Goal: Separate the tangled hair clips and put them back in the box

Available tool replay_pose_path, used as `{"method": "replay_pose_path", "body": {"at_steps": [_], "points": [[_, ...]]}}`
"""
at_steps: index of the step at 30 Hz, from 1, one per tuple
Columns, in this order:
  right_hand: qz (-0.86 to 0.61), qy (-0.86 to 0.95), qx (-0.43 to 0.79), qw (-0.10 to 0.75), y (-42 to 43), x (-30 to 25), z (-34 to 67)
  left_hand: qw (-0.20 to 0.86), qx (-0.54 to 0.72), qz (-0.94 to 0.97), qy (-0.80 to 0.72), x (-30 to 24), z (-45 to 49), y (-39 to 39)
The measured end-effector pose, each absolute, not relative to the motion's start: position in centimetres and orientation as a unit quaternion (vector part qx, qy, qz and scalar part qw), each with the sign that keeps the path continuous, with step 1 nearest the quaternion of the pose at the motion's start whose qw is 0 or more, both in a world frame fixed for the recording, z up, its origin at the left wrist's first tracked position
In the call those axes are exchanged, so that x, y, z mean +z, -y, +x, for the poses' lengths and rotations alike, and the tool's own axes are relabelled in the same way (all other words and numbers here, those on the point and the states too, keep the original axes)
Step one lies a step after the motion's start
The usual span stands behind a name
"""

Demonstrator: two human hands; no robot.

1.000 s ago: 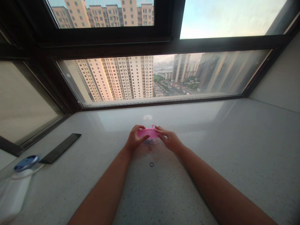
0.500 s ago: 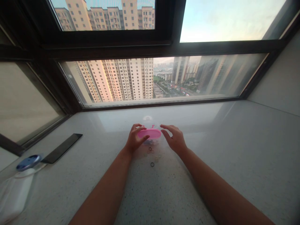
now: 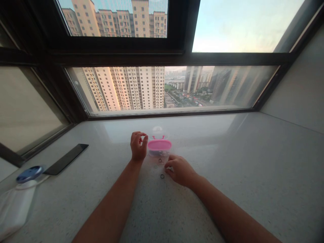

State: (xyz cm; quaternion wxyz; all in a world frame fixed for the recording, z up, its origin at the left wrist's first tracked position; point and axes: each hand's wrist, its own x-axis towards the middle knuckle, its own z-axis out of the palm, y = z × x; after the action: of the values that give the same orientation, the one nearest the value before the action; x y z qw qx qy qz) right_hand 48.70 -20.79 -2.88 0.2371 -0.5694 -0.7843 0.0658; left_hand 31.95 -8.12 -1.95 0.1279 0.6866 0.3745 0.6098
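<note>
A small clear box with a pink rim [image 3: 159,145] stands on the pale speckled sill, with dark contents showing through its front. Behind it lies its clear lid with a pink handle [image 3: 159,137]. My left hand [image 3: 138,145] is beside the box's left end, fingers curled and thumb a little apart, with nothing visible in it. Low in front of the box, my right hand [image 3: 180,169] has thumb and fingertips nearly together at the surface; what they pinch, if anything, is too small to name. Near them lie a dark ring [image 3: 162,176], another dark ring [image 3: 160,160] and a faint pale ring [image 3: 155,166].
A dark flat phone-like slab [image 3: 66,159] lies at the left. Beside it are a blue round object [image 3: 30,174] and a white object with a cable [image 3: 20,206]. A dark window frame [image 3: 177,112] borders the sill at the back, and a white wall [image 3: 298,91] the right.
My left hand has let go of the box's rim and moved left. My right hand has come down from the box's right end to the small rings in front.
</note>
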Motion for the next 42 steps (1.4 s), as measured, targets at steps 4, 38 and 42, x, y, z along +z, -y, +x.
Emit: {"method": "replay_pose_path", "body": {"at_steps": [4, 38, 42], "points": [[-0.568, 0.794, 0.05, 0.211, 20.9, -2.9, 48.6, 0.126, 0.614, 0.687, -0.368, -0.6, 32.3, 9.9], [-0.493, 0.622, 0.305, 0.526, 20.1, -3.8, 48.0, 0.332, 0.409, 0.753, -0.394, -3.5, 32.5, 16.8], [-0.503, 0.636, 0.295, 0.506, 20.1, -3.6, 48.0, 0.35, 0.407, 0.748, -0.391, -3.6, 32.5, 16.8]]}}
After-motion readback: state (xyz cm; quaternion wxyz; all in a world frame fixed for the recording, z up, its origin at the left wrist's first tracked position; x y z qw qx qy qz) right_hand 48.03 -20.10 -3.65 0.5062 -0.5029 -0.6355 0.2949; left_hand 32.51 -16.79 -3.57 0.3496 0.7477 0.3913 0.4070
